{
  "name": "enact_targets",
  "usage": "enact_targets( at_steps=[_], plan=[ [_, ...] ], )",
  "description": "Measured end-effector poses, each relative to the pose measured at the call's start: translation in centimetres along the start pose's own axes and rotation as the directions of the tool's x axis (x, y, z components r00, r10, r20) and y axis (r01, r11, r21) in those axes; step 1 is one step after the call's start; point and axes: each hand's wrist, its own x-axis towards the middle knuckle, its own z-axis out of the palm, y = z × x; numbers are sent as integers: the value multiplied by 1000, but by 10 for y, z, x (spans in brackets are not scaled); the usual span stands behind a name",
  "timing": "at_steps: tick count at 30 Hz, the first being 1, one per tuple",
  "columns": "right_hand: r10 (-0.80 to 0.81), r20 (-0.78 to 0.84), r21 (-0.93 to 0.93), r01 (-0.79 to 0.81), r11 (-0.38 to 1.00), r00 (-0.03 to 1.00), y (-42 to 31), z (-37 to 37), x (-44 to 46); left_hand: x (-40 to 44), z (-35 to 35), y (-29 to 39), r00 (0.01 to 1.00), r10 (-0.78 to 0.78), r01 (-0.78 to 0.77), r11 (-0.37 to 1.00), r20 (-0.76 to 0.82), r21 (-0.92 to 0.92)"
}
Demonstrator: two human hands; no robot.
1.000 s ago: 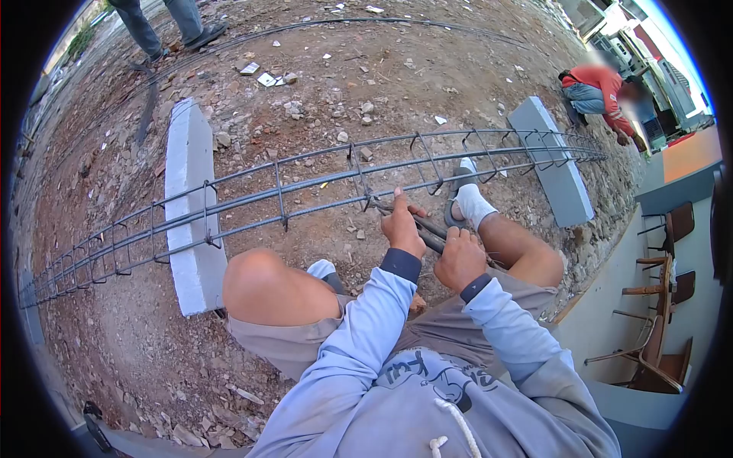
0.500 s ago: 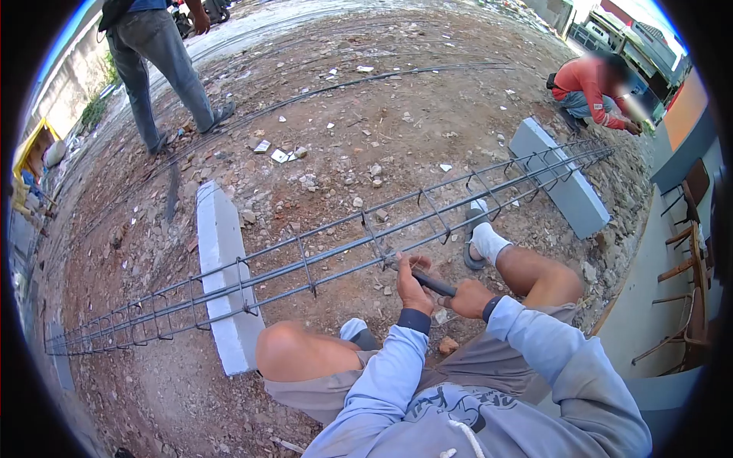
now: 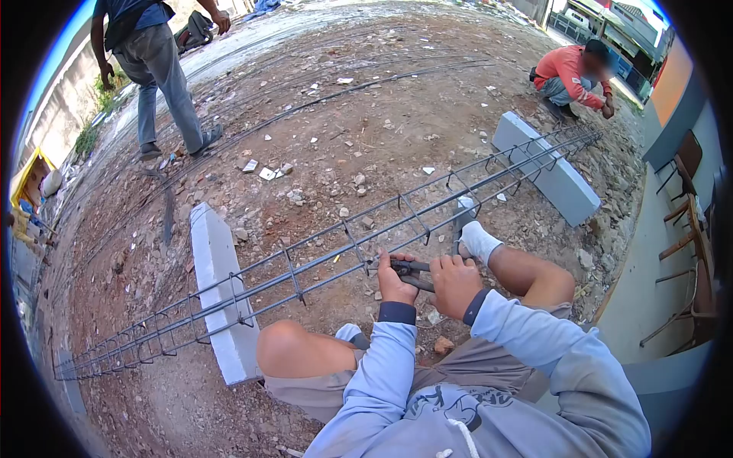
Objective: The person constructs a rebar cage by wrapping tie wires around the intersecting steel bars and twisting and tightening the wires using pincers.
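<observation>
A long rebar cage with square stirrups runs across my view, just in front of my knees. Dark-handled pincers point at its near bar, their two handles apart. My right hand is closed over the handle ends. Closed around the front part of the pincers, my left hand has its fingertips close to a stirrup corner. The jaws are mostly hidden by my left fingers, and any wire there is too small to make out.
The cage rests on two grey blocks, a left one and a right one. A person in red squats by its far right end; another person stands upper left. Long bars lie on rubble ground. Wooden chairs stand right.
My right hand has shifted up onto the pincers' handles, which have spread apart. My left hand has moved slightly left. The standing person's arms have shifted, and the view has tilted a little.
</observation>
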Motion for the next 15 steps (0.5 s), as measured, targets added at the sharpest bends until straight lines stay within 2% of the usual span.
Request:
enact_targets(
  at_steps=[3, 6, 9, 10, 13, 15],
  plan=[
    [38, -296, -176, -93, 980, 955, -11, 23, -14, 5, 1, -1, 994, -2, 7, 999, -109, 45],
    [145, -325, -195, -217, 957, 935, -15, 36, -7, 5, 9, -3, 980, 26, -7, 996, -199, 94],
    [248, -112, -59, -255, 965, 962, -11, 31, 3, 10, 12, -9, 969, 35, -1, 991, -246, 136],
    [237, -125, -77, -247, 966, 964, -8, 32, 7, 10, 13, -9, 967, 38, 0, 988, -252, 151],
    [229, 18, -31, -229, 973, 973, -5, 32, 8, 11, 18, -9, 952, 61, -19, 990, -301, 143],
    [222, 122, 75, -232, 970, 967, -3, 27, 9, 6, 20, -7, 939, 97, -51, 988, -331, 145]
  ],
)
